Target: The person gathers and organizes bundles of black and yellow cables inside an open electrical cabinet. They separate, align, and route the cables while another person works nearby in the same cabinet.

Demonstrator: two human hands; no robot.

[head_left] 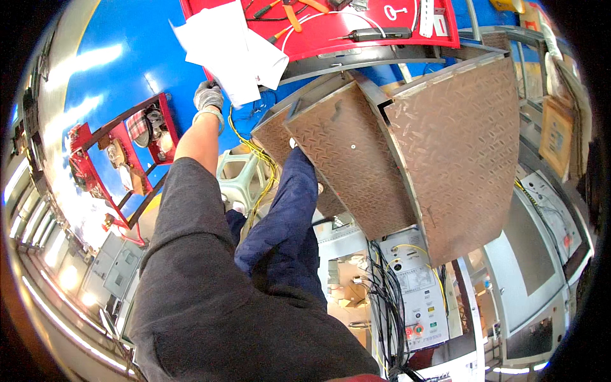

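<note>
My left hand [209, 100], in a grey glove, reaches forward to the near left corner of a red worktop [299, 46]. Its fingers are curled; what they hold, if anything, is hidden. Just beyond the hand, white paper sheets [219, 48] lie overlapping and hang over the worktop's edge. Farther right on the worktop are orange-handled pliers [292, 18], a dark pen-shaped tool [380, 34] with a thin tip, and a looped white cable [337, 15]. My right hand is out of view.
Rusty tread-plate steel steps [455, 149] stand at the right. A pale green stool [240, 180] and yellow cables [253, 148] are below my left arm. A red-framed rack [121, 149] is at the left. Beneath the steps are a control panel [417, 299] and black cables [389, 312].
</note>
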